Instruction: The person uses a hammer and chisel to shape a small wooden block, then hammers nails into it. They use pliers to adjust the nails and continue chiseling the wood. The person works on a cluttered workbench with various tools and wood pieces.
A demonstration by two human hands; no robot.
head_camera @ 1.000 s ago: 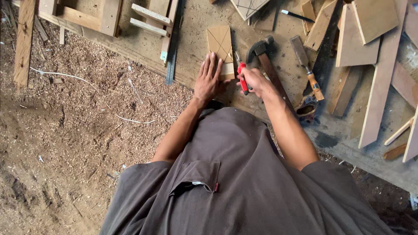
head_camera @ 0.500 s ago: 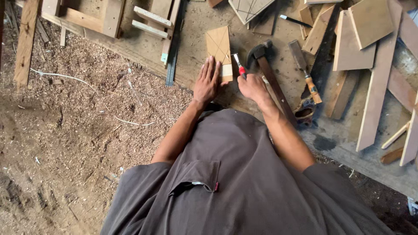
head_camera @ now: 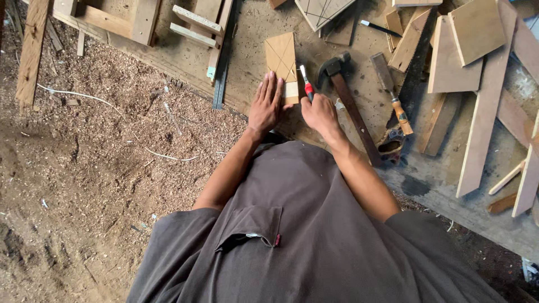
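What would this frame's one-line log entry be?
left hand: flat on small marked wooden board | right hand: grips red-handled chisel | nearby: wooden-handled hammer

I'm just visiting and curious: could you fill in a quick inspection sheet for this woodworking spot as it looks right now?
Surface: dusty wooden workbench.
Job's things: small wooden panel with pencilled lines; red-handled chisel.
Clutter: hammer, second chisel, handsaw, pencil, wood offcuts.
Hands: left hand flat on the panel; right hand gripping the red-handled chisel.
Cables: thin white cord on the ground.
Surroundings: sawdust-covered floor.
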